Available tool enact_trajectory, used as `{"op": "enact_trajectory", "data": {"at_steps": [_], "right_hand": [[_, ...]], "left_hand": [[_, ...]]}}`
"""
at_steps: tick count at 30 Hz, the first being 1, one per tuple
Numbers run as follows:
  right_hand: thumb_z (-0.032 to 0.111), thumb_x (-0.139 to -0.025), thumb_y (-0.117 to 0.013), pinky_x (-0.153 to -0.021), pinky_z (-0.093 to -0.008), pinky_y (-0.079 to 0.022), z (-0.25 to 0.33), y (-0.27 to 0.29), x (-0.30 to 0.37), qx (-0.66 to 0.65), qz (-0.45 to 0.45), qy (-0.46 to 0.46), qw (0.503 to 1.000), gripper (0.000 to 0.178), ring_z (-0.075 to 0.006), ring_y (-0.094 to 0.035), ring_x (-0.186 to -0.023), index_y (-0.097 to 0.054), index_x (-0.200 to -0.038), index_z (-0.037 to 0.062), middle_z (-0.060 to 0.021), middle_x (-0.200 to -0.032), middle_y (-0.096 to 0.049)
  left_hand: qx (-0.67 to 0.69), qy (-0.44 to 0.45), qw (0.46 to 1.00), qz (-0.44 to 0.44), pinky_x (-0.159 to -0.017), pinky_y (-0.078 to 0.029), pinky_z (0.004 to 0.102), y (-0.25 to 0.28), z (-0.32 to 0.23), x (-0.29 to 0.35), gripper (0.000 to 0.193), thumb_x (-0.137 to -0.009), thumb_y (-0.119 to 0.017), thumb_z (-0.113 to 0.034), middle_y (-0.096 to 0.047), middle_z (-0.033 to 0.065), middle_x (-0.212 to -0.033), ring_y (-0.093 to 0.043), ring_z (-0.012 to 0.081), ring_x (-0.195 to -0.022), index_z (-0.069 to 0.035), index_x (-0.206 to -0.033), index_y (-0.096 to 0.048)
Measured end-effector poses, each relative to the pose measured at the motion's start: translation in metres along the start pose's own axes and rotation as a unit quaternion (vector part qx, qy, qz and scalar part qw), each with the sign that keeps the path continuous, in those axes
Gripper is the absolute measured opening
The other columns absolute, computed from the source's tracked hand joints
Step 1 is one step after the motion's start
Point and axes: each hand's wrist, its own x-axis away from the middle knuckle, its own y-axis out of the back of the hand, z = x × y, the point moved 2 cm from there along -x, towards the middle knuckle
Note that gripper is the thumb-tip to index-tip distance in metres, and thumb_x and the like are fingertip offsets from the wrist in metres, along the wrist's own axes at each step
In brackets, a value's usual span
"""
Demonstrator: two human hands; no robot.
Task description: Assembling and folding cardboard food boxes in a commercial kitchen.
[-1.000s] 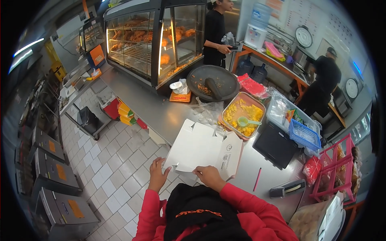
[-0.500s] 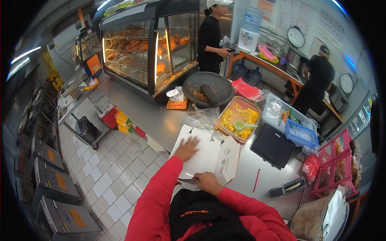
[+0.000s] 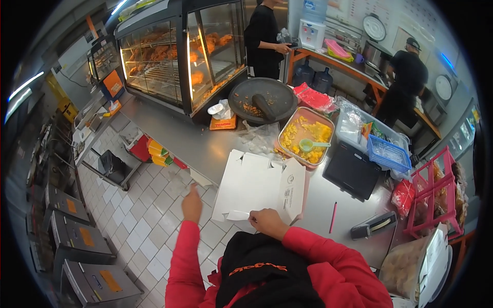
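Note:
A white cardboard box blank (image 3: 251,185), partly unfolded with printing on its right panel, lies at the near edge of the steel counter. At its near edge, my right hand (image 3: 269,224) pinches a small folded flap. My left hand (image 3: 192,204) is off the cardboard, over the floor to the left of it. That hand is seen side-on with a finger stretched out, and nothing shows in it. Just beyond the cardboard stand a tray of yellow food pieces (image 3: 290,137) with a green scoop (image 3: 306,145) and a crumpled clear plastic bag (image 3: 259,138).
Behind are a stone mortar (image 3: 241,95) with a pestle and a glass display case (image 3: 154,77) of fried chicken. On the right lie a black case (image 3: 349,177), a pink pen (image 3: 333,217), a stapler (image 3: 374,226) and a pink rack (image 3: 436,195). Two people (image 3: 262,41) stand farther back.
My left hand has lifted off the cardboard and drawn back left over the floor. The right hand keeps its grip at the near edge, where a flap now stands folded.

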Motion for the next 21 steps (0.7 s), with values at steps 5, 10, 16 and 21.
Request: {"op": "enact_trajectory", "data": {"at_steps": [5,10,16,21], "right_hand": [[0.019,-0.079,-0.060,-0.067,-0.0453,-0.050,0.001,-0.005,-0.006,0.019,0.027,0.031,0.999,0.013,-0.0345,-0.064,-0.069,-0.065,-0.077,0.0076,-0.0147,-0.071,-0.066],[0.019,-0.079,-0.060,-0.068,-0.0450,-0.050,0.008,-0.002,-0.010,0.030,0.043,0.034,0.998,0.013,-0.0342,-0.064,-0.071,-0.066,-0.077,0.0072,-0.0147,-0.072,-0.066],[0.019,-0.079,-0.060,-0.069,-0.0452,-0.050,0.004,-0.004,-0.004,0.020,0.040,0.003,0.999,0.013,-0.0346,-0.064,-0.071,-0.066,-0.078,0.0070,-0.0150,-0.071,-0.066],[0.019,-0.079,-0.060,-0.067,-0.0455,-0.050,0.004,-0.007,0.003,-0.001,0.024,-0.002,1.000,0.014,-0.0353,-0.064,-0.068,-0.065,-0.077,0.0066,-0.0156,-0.069,-0.065]], "left_hand": [[-0.005,-0.337,0.940,0.056,-0.106,-0.033,0.0494,-0.052,-0.066,-0.003,0.041,-0.088,-0.057,-0.018,-0.053,0.0127,-0.123,-0.048,0.0295,-0.119,-0.007,-0.126,-0.047],[0.007,-0.246,0.969,-0.015,-0.107,-0.030,0.0543,-0.091,-0.074,-0.051,0.057,-0.087,-0.061,-0.031,-0.047,0.0095,-0.131,-0.044,0.0257,-0.124,-0.008,-0.135,-0.041],[-0.116,-0.202,0.971,0.056,-0.107,-0.027,0.0582,-0.098,-0.079,-0.062,0.066,-0.086,-0.058,-0.049,-0.045,0.0056,-0.134,-0.042,0.0249,-0.126,-0.014,-0.139,-0.042],[-0.138,-0.222,0.965,0.006,-0.105,-0.023,0.0656,-0.101,-0.073,-0.059,0.059,-0.086,-0.054,-0.054,-0.047,0.0022,-0.132,-0.044,0.0208,-0.123,-0.018,-0.133,-0.050]]}}
